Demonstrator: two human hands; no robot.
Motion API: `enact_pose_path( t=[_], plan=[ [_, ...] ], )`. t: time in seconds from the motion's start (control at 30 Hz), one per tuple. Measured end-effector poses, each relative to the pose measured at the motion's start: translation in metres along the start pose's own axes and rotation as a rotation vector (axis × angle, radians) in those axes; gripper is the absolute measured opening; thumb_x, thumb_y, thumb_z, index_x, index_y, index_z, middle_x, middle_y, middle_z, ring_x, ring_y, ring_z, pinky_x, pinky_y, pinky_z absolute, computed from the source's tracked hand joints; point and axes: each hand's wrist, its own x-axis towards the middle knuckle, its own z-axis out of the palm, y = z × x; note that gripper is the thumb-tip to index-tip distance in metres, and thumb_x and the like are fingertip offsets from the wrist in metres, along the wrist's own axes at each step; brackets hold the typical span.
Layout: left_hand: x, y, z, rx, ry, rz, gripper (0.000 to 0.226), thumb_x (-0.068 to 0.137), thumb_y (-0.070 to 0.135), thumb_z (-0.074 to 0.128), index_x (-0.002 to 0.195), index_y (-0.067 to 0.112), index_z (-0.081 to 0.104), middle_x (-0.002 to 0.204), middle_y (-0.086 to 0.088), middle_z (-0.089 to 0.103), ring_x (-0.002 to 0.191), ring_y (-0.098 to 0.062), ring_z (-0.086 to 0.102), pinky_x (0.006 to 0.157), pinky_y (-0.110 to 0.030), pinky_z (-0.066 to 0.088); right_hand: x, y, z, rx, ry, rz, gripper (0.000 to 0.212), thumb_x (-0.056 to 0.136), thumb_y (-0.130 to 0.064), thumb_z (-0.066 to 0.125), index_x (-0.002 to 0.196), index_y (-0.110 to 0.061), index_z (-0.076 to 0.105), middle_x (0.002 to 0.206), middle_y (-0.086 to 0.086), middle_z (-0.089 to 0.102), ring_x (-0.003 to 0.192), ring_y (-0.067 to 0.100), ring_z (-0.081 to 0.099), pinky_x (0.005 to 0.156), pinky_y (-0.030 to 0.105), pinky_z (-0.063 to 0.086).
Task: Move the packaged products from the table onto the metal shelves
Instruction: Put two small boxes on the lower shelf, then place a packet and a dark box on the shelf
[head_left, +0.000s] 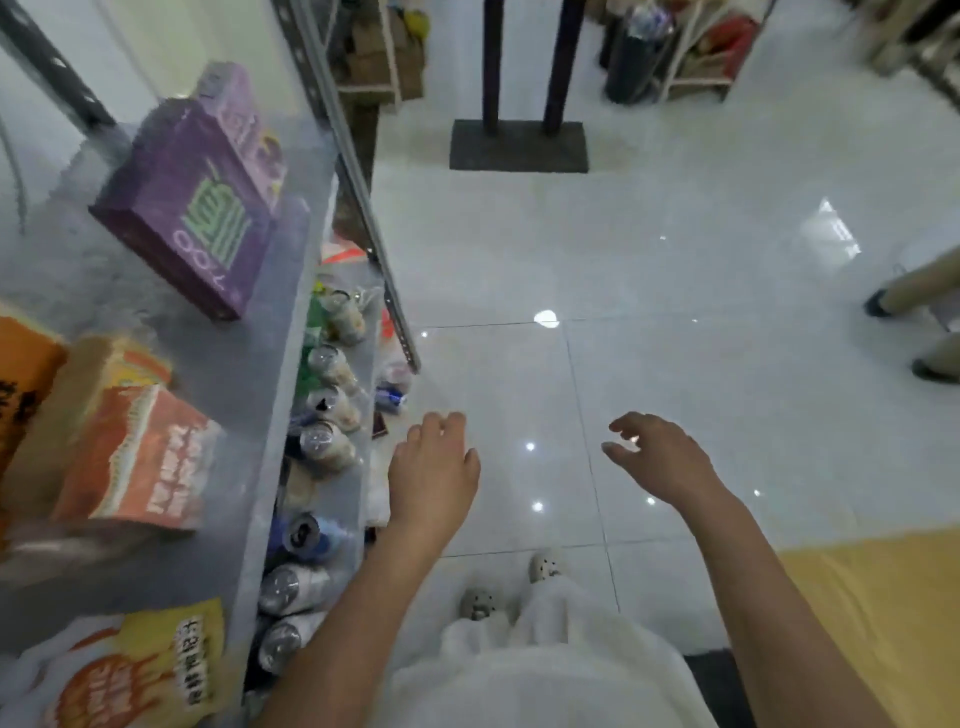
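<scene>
Head view, purple box (197, 208) on metal shelf (244, 374), cans (322, 441) below

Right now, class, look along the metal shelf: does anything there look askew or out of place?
Yes: the purple box on the metal shelf lies crooked, corners turned away from the shelf's front edge, seemingly tilted up against a second purple box behind it.

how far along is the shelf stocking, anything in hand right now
Done: a purple box, orange packs and a yellow bag sit on the metal shelf, with cans on the tier below. In hand: nothing; the left hand and right hand hang open and empty over the floor. Left: only a bare corner of the yellow table shows, so what remains there cannot be told.
</scene>
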Motion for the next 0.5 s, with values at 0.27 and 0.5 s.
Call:
enact_pose_path(
  t=[0.27, 0.5],
  plan=[
    [-0.036, 0.136, 0.038, 0.086, -0.15, 0.552, 0.046, 0.1, 0.032, 0.039, 0.143, 0.019, 0.034, 0.134, -0.005, 0.047, 0.115, -0.022, 0.049, 0.088, -0.03, 0.039, -0.173, 0.14, -0.01, 0.234, 0.358, 0.492, 0.037, 0.094, -0.033, 0.056, 0.128, -0.018, 0.056, 0.133, 0.003, 0.052, 0.116, 0.021, 0.051, 0.086, 0.031, 0.042],
    [-0.151, 0.26, 0.083, 0.113, -0.235, 0.971, 0.043, 0.098, 0.03, 0.045, 0.138, 0.016, 0.041, 0.124, -0.009, 0.052, 0.106, -0.026, 0.052, 0.076, -0.032, 0.039, -0.376, 0.239, 0.024, 0.354, 0.6, 0.871, 0.035, 0.095, -0.033, 0.055, 0.127, -0.019, 0.056, 0.134, 0.003, 0.05, 0.12, 0.019, 0.048, 0.082, 0.029, 0.039]
  ],
)
